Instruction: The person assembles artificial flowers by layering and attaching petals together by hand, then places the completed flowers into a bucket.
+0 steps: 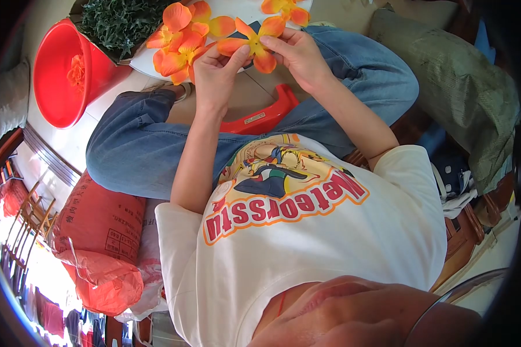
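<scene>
An orange and yellow artificial flower head is spread out between both hands, its petals fanned around a yellowish centre. My left hand is closed, thumb and fingers pinching it at the lower left petals. On the other side, my right hand grips it, with the thumb pressed close to the centre. Several similar orange flower heads lie bunched beside my left hand on a white surface. Another orange flower head lies beyond my right hand. Part of a dark flat object shows behind the held flower.
A red bucket at the left has an orange flower inside. Dark green artificial foliage fills a box beside it. A red plastic stool is between my legs. Sacks lie at the right and lower left.
</scene>
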